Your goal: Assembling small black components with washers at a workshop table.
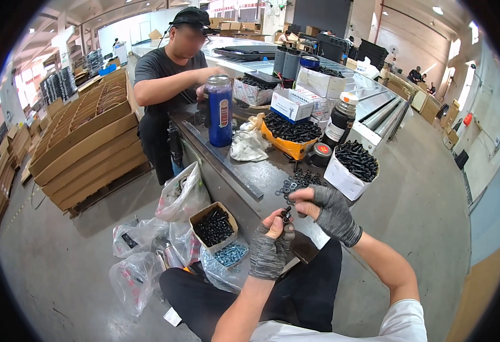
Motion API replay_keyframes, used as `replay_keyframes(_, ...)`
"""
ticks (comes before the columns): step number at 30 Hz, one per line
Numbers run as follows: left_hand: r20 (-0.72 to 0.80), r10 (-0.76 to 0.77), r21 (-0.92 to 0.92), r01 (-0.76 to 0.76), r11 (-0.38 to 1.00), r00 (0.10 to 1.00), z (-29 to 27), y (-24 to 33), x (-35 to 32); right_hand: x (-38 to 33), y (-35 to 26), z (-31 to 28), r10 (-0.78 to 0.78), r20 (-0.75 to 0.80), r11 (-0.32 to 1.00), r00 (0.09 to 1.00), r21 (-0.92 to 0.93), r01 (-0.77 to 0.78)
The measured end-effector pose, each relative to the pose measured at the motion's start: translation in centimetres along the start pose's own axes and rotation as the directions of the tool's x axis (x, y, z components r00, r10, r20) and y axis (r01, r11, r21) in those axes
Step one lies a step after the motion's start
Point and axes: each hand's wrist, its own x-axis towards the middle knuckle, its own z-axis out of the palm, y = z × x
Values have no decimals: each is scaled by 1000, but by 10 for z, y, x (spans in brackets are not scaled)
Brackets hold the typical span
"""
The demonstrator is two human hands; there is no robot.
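A black bolt is clamped in the left hand grip. A washer is pinched just above it by the right hand fingers. Threading on calls for alignment, judged from the washer pile beyond on the tabletop.

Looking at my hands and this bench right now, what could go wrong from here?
The small black bolt pinched between your gloved left hand and right hand sits past the bench edge; a slipped grip would likely drop it to the floor. The loose washers lie near that edge and might get swept off.
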Motion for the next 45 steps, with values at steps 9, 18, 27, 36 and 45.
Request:
replay_keyframes(9,-22,337,336,-310,889,941,0,4,-2,18,-15,15,125,48,992,991,5,-125)
replay_keyframes(18,-62,504,432,-432,792,861,-10,5,3,20,-2,40,-102,-5,961,995,-260,97)
replay_keyframes(27,-2,670,559,-555,616,742,-26,2,3,23,-19,57,-67,94,917,993,-386,98)
replay_keyframes(36,48,692,688,-526,499,720,-39,12,-6,29,-29,63,111,224,971,968,-234,-57)
replay_keyframes(45,87,589,498,-547,673,804,-44,31,-26,35,-32,73,114,368,947,923,-322,11)
